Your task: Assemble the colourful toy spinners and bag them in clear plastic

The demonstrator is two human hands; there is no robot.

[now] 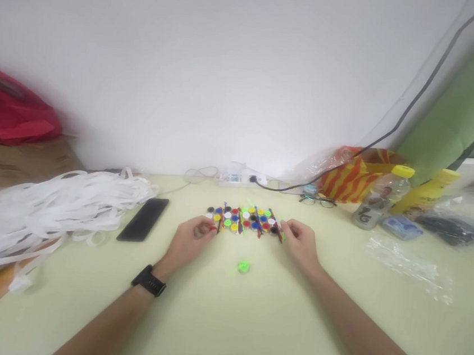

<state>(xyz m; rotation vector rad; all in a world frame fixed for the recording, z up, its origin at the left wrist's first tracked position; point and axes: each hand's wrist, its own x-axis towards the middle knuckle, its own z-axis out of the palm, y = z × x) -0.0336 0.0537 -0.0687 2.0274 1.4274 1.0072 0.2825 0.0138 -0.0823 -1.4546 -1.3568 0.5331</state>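
Observation:
A block of small round pieces (235, 218) in several colours, with thin stick-like pieces (241, 222) between them, lies on the table in front of me. My left hand (192, 239) is at its left end, thumb and fingers closed around a small red round piece (213, 228). At the opposite end my right hand (301, 244) has its fingertips pinched on a thin dark and green stick-like piece (281, 236). Closer to me, between both hands, lies a bright green piece (243, 267), its exact shape blurred.
A black phone (143, 219) and a heap of white strips (60, 204) lie to the left. Along the wall are a power strip (241, 177) and glasses (318, 200). On the right stand a clear bottle (381, 198), a yellow bottle (426, 192) and plastic bags (411, 268).

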